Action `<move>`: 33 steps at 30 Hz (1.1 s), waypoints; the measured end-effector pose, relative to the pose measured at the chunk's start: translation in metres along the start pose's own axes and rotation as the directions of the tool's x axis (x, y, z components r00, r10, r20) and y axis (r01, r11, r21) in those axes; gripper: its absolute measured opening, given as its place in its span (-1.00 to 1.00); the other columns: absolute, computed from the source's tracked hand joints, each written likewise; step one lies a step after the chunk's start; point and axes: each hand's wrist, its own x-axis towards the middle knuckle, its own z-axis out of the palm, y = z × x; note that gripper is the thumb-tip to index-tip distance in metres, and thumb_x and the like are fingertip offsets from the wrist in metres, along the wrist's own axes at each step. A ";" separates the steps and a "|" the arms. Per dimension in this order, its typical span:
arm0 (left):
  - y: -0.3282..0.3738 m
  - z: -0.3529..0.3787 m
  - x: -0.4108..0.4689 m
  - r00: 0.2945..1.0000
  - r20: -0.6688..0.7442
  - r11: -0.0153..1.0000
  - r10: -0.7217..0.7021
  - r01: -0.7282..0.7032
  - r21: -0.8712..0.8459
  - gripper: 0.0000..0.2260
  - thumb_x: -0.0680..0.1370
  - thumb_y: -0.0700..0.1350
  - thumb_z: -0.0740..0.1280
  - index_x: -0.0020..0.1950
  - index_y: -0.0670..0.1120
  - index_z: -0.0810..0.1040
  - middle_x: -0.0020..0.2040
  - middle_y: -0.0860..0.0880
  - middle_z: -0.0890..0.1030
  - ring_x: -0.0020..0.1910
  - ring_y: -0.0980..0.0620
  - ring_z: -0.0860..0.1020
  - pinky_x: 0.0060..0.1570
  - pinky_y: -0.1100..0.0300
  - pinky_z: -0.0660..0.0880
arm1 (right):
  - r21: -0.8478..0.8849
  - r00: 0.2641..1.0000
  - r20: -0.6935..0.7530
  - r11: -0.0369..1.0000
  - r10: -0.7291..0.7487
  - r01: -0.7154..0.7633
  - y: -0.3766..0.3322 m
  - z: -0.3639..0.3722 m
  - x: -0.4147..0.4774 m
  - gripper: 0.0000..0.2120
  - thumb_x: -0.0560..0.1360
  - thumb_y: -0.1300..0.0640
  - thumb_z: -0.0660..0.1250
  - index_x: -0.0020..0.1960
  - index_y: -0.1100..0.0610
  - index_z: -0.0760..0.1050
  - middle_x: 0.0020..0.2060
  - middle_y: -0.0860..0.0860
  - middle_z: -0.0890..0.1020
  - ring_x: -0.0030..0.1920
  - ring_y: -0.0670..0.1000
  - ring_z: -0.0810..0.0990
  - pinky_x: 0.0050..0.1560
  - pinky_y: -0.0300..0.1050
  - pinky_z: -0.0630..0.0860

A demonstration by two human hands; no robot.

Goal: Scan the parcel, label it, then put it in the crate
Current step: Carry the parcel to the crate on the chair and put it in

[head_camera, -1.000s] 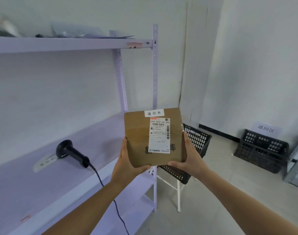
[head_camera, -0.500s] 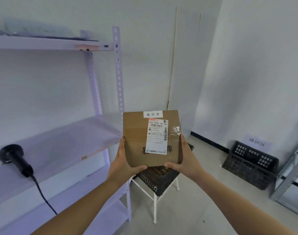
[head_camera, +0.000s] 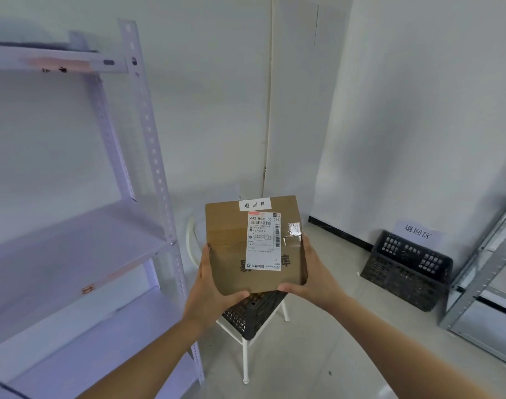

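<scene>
I hold a brown cardboard parcel upright in front of me, with both hands. My left hand grips its lower left edge and my right hand its lower right edge. A white shipping label with a barcode covers its face, and a small white sticker with printed characters sits at its top. Directly below the parcel a black mesh crate rests on a white stool. A second black crate stands on the floor by the right wall, under a paper sign.
A white metal shelving unit fills the left side, its corner post close to my left arm. A grey metal rack stands at the far right. A black cable crosses the bottom left corner.
My view has swung to the right; the scanner on the shelf has left the frame. The parcel stays in both hands and now hangs over the crate on the stool.
</scene>
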 end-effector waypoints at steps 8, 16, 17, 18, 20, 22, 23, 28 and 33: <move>-0.028 0.045 0.064 0.993 -0.053 0.995 -0.103 0.103 0.006 0.24 0.11 0.39 0.50 0.48 0.25 -0.34 0.52 0.11 0.13 0.37 0.10 0.29 0.28 0.02 0.40 | -0.012 0.987 0.160 1.000 0.015 -0.013 0.055 0.000 0.085 0.22 0.19 -0.22 0.57 0.53 -0.24 -0.24 0.28 -0.49 0.29 0.31 -0.31 0.36 0.40 0.06 0.38; -0.046 0.088 0.133 0.970 -0.124 0.977 -0.210 0.204 -0.061 0.21 0.14 0.21 0.60 0.51 0.13 -0.18 0.48 0.01 0.18 0.42 0.02 0.26 0.37 -0.09 0.33 | -0.031 0.954 0.299 1.000 0.010 0.000 0.096 0.002 0.176 0.21 0.25 -0.13 0.55 0.55 -0.08 -0.27 0.52 -0.07 0.16 0.46 -0.01 0.29 0.44 0.22 0.31; -0.047 0.094 0.141 0.968 -0.122 0.975 -0.221 0.216 -0.058 0.22 0.14 0.20 0.60 0.52 0.12 -0.19 0.49 0.00 0.18 0.43 0.00 0.25 0.38 -0.11 0.32 | -0.023 0.953 0.302 1.000 0.007 0.000 0.103 0.001 0.184 0.21 0.25 -0.13 0.56 0.55 -0.07 -0.26 0.52 -0.07 0.16 0.46 -0.01 0.27 0.45 0.22 0.29; -0.049 0.100 0.148 0.966 -0.120 0.973 -0.230 0.225 -0.055 0.22 0.15 0.20 0.60 0.52 0.11 -0.19 0.49 0.00 0.18 0.44 -0.01 0.25 0.38 -0.12 0.33 | -0.018 0.952 0.306 1.000 0.000 0.005 0.112 0.000 0.191 0.20 0.25 -0.12 0.56 0.56 -0.06 -0.25 0.51 -0.08 0.17 0.47 -0.02 0.26 0.46 0.21 0.28; -0.051 0.112 0.159 0.962 -0.124 0.969 -0.245 0.239 -0.063 0.23 0.14 0.22 0.59 0.53 0.12 -0.20 0.49 0.00 0.17 0.44 0.00 0.25 0.38 -0.14 0.35 | -0.014 0.947 0.321 1.000 -0.001 0.006 0.128 -0.002 0.205 0.19 0.26 -0.11 0.56 0.55 -0.07 -0.24 0.50 -0.10 0.18 0.47 -0.05 0.24 0.48 0.19 0.26; -0.052 0.124 0.171 0.953 -0.140 0.962 -0.270 0.263 -0.069 0.24 0.11 0.24 0.59 0.52 0.14 -0.21 0.49 0.01 0.17 0.44 0.02 0.24 0.39 -0.12 0.33 | -0.015 0.938 0.347 1.000 0.004 0.001 0.141 -0.005 0.222 0.20 0.24 -0.10 0.57 0.55 -0.09 -0.24 0.49 -0.14 0.20 0.46 -0.08 0.25 0.48 0.17 0.26; -0.053 0.130 0.177 0.945 -0.153 0.957 -0.289 0.280 -0.074 0.25 0.11 0.23 0.59 0.52 0.14 -0.21 0.49 0.02 0.17 0.44 0.02 0.23 0.38 -0.12 0.33 | -0.016 0.932 0.363 1.000 0.007 -0.001 0.148 -0.005 0.231 0.20 0.23 -0.10 0.58 0.55 -0.10 -0.23 0.48 -0.15 0.21 0.45 -0.09 0.26 0.48 0.16 0.27; -0.064 0.168 0.202 0.896 -0.232 0.926 -0.378 0.367 -0.088 0.23 0.17 0.21 0.57 0.52 0.14 -0.27 0.50 0.05 0.10 0.43 0.04 0.20 0.36 -0.09 0.35 | -0.047 0.879 0.477 0.999 0.018 0.006 0.189 -0.003 0.284 0.26 0.25 -0.10 0.59 0.55 -0.06 -0.32 0.53 -0.11 0.18 0.51 -0.01 0.21 0.50 0.17 0.23; -0.071 0.215 0.224 0.835 -0.292 0.884 -0.466 0.448 -0.132 0.25 0.16 0.26 0.54 0.54 0.09 -0.29 0.55 0.06 0.01 0.48 0.03 0.14 0.43 -0.07 0.28 | -0.030 0.809 0.588 0.999 0.008 0.012 0.239 -0.003 0.327 0.29 0.25 -0.09 0.58 0.55 -0.04 -0.37 0.54 -0.08 0.18 0.50 -0.01 0.21 0.50 0.14 0.23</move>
